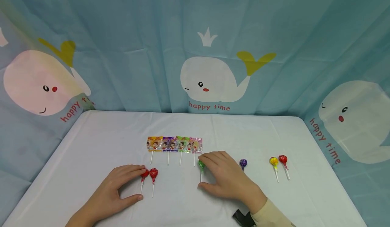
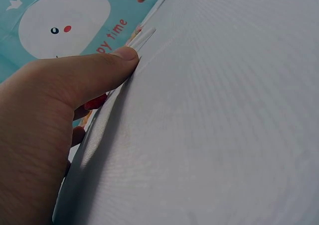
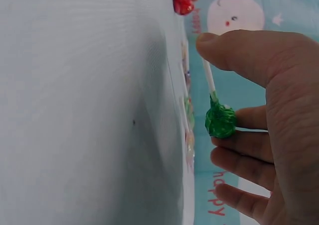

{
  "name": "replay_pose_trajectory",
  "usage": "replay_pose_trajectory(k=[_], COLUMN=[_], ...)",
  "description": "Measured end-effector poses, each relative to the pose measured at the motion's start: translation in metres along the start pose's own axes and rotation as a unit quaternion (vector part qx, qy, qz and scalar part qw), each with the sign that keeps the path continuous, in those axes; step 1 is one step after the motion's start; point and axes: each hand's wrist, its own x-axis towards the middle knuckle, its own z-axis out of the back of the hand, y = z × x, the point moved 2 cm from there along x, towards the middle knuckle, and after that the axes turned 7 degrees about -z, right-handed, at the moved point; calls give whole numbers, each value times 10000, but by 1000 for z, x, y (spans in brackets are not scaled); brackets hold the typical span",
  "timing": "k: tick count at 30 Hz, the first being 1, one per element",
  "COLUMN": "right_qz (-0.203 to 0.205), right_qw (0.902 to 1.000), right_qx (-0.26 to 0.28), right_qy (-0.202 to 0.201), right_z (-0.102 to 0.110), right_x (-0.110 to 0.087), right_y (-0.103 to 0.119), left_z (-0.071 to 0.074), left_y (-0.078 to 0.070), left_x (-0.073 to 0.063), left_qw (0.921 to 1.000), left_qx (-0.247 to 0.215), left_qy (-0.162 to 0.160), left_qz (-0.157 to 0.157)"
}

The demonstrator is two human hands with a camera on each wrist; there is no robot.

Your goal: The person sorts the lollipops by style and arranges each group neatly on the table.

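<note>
My left hand (image 1: pixel 114 188) is at the left of the white table, holding a red lollipop (image 1: pixel 145 174) with the fingers at its candy head and the thumb by the stick's lower end. A second red lollipop (image 1: pixel 153 173) lies just to its right. In the right wrist view a green lollipop (image 3: pixel 220 120) spans my right hand (image 3: pixel 294 95), its stick end at the thumb and its wrapped head against the fingers. Behind the hands, several flat wrapped lollipops (image 1: pixel 169 144) lie in a row, orange, purple, green and pink, with sticks toward me.
A purple lollipop (image 1: pixel 243 163), partly hidden, lies right of my right hand. Farther right are a yellow lollipop (image 1: pixel 274 161) and another red lollipop (image 1: pixel 283 159). A black strap (image 1: pixel 243 218) shows near the right sleeve. Blue whale-print curtain (image 1: pixel 146 50) surrounds the table.
</note>
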Motion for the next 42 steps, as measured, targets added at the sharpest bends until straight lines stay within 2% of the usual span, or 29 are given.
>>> replay_pose_trajectory(k=[8,22,36,42], right_qz=[143,217,336,307], right_qw=[9999,9997,9994,9994], right_qx=[-30,95,30,97], right_qy=[-59,48,15,129], right_z=[-2,-3,-4,-6], right_x=[6,18,28,33], right_y=[3,12,22,27], left_z=[1,-1,0,0], left_y=[0,-1,-1,-1], left_x=[-1,0,-1,-1], left_qw=[10000,9999,9999,9999], left_qx=[-29,26,62,51], left_qy=[-17,-88,-109,-73], left_qz=[24,-132,-116,-84])
